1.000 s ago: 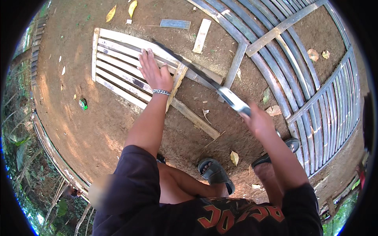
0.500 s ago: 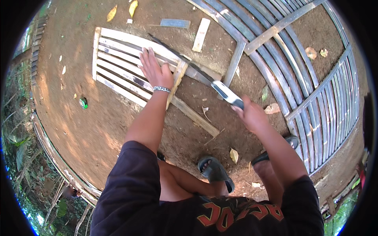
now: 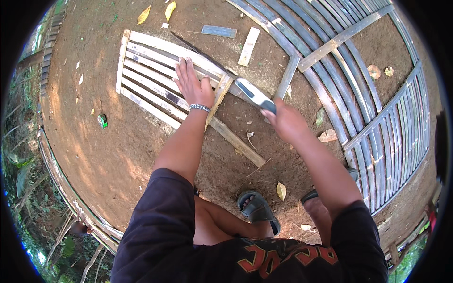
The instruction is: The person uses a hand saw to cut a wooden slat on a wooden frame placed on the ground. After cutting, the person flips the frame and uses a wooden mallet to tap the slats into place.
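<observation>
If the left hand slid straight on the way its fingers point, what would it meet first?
Probably the saw blade: the left hand lies flat on the slatted panel, and the blade crosses the line ahead. Whether it sits at hand height is unclear.

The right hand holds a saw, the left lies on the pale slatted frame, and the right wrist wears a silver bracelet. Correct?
No: the head view shows the silver bracelet on the left wrist. The right hand holds a saw, and the left hand lies on the pale slatted frame.
</observation>
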The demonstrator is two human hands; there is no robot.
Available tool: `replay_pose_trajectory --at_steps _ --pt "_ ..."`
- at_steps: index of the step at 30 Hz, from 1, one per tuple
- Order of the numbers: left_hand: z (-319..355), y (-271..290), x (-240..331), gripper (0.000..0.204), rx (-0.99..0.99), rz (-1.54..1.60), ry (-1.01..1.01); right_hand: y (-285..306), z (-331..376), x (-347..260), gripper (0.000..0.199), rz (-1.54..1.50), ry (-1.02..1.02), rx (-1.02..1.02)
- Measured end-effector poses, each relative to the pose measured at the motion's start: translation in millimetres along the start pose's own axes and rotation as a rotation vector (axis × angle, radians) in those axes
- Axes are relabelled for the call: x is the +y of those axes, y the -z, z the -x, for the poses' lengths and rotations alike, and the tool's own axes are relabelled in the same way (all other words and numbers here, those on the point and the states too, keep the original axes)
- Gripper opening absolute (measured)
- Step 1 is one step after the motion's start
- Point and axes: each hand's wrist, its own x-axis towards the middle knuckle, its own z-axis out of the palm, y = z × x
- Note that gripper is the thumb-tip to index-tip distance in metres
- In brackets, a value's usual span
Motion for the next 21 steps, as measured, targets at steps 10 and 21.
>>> replay_pose_trajectory --at_steps 10,21 --pt "-2 1 4 0.075 -0.01 0.02 0.025 7 9 10 0.053 0.025 -0.026 0.015" --pt "1 0 5 0.078 -0.016 0.007 0.034 8 11 -8 0.048 -0.095 -0.107 -0.094"
